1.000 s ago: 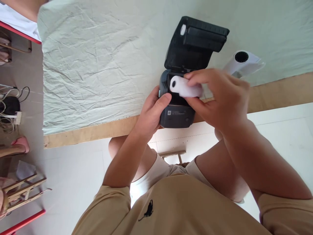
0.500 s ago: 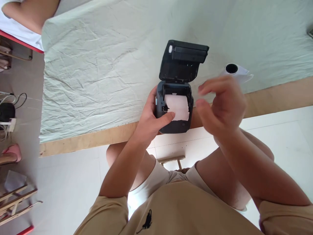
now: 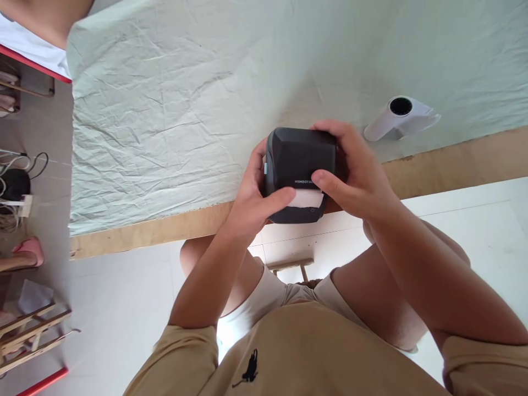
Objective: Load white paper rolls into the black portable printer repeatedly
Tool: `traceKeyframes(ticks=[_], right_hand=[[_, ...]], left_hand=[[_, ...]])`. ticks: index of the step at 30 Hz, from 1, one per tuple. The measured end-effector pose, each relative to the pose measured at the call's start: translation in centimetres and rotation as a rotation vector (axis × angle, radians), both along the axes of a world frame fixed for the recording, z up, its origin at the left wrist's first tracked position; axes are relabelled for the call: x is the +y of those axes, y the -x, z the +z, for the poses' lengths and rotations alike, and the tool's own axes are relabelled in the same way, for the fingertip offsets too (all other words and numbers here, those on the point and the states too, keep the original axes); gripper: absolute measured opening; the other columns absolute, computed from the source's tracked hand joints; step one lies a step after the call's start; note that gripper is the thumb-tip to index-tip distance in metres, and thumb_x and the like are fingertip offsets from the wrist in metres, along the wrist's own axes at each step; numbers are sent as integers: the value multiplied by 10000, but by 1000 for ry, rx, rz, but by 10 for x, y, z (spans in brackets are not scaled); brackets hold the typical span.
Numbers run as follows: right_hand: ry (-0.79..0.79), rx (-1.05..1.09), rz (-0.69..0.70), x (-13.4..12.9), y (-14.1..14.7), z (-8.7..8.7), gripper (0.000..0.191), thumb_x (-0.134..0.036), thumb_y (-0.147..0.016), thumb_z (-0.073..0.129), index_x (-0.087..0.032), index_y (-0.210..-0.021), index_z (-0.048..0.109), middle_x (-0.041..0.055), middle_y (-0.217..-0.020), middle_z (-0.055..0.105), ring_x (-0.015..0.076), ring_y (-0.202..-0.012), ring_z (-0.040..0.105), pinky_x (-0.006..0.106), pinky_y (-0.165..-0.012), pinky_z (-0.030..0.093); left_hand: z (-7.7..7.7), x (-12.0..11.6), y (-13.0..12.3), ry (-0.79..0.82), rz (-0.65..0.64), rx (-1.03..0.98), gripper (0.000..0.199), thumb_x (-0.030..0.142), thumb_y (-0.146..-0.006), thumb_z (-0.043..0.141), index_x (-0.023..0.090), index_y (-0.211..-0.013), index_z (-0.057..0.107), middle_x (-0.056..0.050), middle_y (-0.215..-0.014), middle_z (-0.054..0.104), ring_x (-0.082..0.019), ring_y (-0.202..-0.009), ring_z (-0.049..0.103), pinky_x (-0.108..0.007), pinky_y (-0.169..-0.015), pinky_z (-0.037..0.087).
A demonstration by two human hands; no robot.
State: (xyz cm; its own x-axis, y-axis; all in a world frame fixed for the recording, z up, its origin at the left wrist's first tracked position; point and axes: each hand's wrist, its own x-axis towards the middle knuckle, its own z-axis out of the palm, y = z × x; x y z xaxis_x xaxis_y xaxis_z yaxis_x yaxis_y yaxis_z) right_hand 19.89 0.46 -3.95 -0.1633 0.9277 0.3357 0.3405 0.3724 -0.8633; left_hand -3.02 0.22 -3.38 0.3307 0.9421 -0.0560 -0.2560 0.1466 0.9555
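Observation:
A black label printer (image 3: 303,157) is at the front edge of the cloth-covered table, its lid down. White paper (image 3: 307,198) sticks out below the lid's front edge. My left hand (image 3: 258,195) holds the printer's left side, its thumb on the paper by the lid edge. On the right side, my right hand (image 3: 352,170) grips the printer, with the thumb on top of the lid and the fingers round the far side. To the right of that hand lies a white roll (image 3: 381,122) with a dark core and a loose curled end.
Pale green cloth (image 3: 165,110) covers the table, with a bare wooden edge (image 3: 152,230) along the front. At the upper left is another person's arm (image 3: 53,19). Cables (image 3: 14,203) and a wooden rack (image 3: 33,335) are on the left floor side.
The printer's lid, raised before, is now down over the paper. My right hand has moved left from beside the printer onto it. My left hand has stayed at its side.

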Motion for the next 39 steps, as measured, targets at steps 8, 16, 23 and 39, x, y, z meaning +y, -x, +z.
traceKeyframes(ticks=[8,16,23,39], right_hand=[[72,-38,16,2,-1,9,606,-502,-963,800,-372,-1531,632,47,-1384,803,275,-1032,806,487,-902,733],[-9,-79,-12,-3,0,3,604,-533,-1052,719,-393,-1623,576,78,-1522,762,341,-1259,784,559,-1016,722],[-33,84,18,-4,2,1,590,-473,-1059,737,-373,-1620,587,74,-1631,719,317,-1434,762,553,-1200,714],[-360,-90,-355,1,11,38,137,-347,-1084,731,-320,-965,667,-31,-869,727,167,-669,682,361,-539,447]], left_hand=[[17,-7,-10,137,80,-3,427,618,-998,892,338,-1307,800,-24,-1109,820,-233,-913,854,-309,-676,686],[17,-1,-17,208,137,-106,486,750,-1067,742,340,-1321,807,-34,-1433,835,-395,-1665,646,-521,-1252,685],[16,-1,-19,270,288,-123,502,711,-1132,657,245,-1102,842,-67,-1199,902,-361,-1477,789,-460,-1179,715],[9,-3,-20,143,178,-29,623,884,-991,750,275,-1111,805,-57,-995,810,-359,-1229,858,-427,-888,723]])
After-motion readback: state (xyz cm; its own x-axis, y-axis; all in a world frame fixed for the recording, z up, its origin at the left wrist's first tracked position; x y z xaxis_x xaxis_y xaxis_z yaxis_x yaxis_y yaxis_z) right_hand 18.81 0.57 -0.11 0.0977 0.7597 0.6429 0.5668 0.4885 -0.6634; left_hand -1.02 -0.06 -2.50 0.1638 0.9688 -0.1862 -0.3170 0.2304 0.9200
